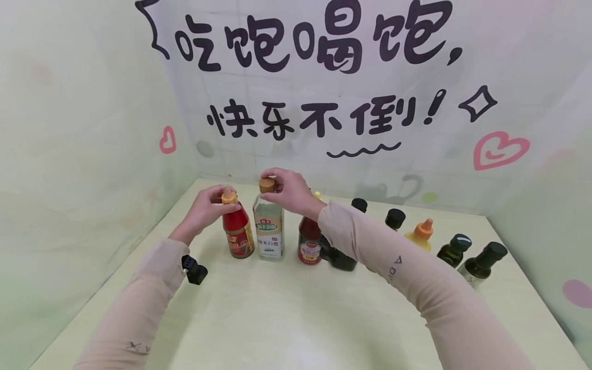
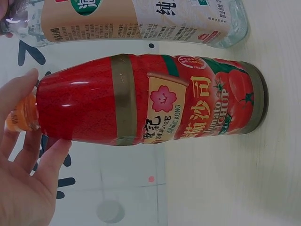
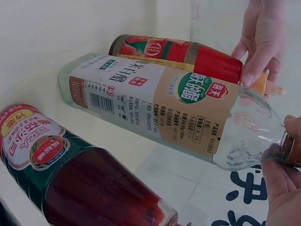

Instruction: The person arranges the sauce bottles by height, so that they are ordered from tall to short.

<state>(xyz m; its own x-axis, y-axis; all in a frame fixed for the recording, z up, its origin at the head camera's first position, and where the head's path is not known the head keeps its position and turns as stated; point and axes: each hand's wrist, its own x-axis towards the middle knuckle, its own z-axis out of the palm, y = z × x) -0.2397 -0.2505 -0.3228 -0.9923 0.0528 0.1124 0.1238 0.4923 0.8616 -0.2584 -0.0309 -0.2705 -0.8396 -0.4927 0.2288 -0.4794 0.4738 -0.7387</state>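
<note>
My left hand (image 1: 205, 209) holds a red tomato ketchup bottle (image 1: 237, 232) near its orange cap, with thumb and fingers around the neck. In the left wrist view the label of this ketchup bottle (image 2: 164, 101) faces the camera. Just to its right, a clear glass bottle of white rice vinegar (image 1: 270, 231) stands upright on the table. My right hand (image 1: 292, 191) pinches the brown cap (image 1: 266, 185) of the vinegar bottle. Seen from the right wrist, the thumb of the right hand (image 3: 282, 188) lies at the bottle's neck. Both bottles stand close side by side.
Right of the vinegar stands a dark red sauce bottle (image 1: 309, 246), partly behind my right forearm. Farther right are a black-capped bottle (image 1: 395, 219), a yellow bottle (image 1: 420, 235) with an orange nozzle, and two dark green bottles, one at the end (image 1: 481, 264). A printed backdrop (image 1: 277, 154) rises behind the table.
</note>
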